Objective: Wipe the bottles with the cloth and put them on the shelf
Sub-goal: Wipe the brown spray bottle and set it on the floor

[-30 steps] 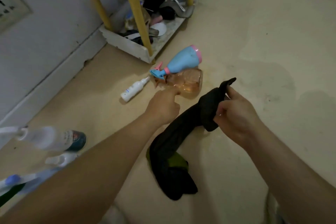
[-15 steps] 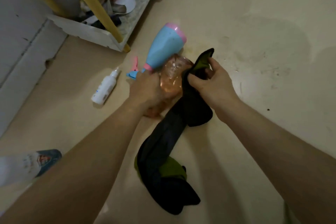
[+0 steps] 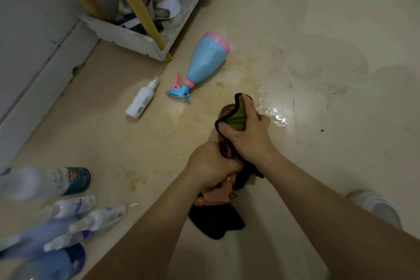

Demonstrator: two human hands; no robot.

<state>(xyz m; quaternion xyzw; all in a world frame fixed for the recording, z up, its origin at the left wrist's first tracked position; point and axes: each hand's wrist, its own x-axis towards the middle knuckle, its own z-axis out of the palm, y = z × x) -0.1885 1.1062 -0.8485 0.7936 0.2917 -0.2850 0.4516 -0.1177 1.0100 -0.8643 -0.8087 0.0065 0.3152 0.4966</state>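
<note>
My left hand [image 3: 210,163] grips the neck of a clear amber spray bottle [image 3: 226,110], lifted off the floor with its pinkish trigger head [image 3: 216,196] pointing toward me. My right hand [image 3: 246,134] holds the dark cloth with a green inner side [image 3: 236,118] wrapped over the bottle's body. The cloth's tail [image 3: 216,223] hangs down to the floor. A blue and pink spray bottle [image 3: 204,63] lies on its side farther away. A small white spray bottle [image 3: 142,99] lies to its left.
A white shelf with yellow posts [image 3: 138,9] stands at the back left, its bottom tray full of clutter. Several spray bottles [image 3: 63,209] stand at the lower left, blurred. A wet patch [image 3: 275,113] shines on the floor right of my hands.
My left hand lifted the amber bottle off the floor and drew it toward me. My right hand wrapped the cloth over its body. The view tilted, bringing the lower-left bottles into sight.
</note>
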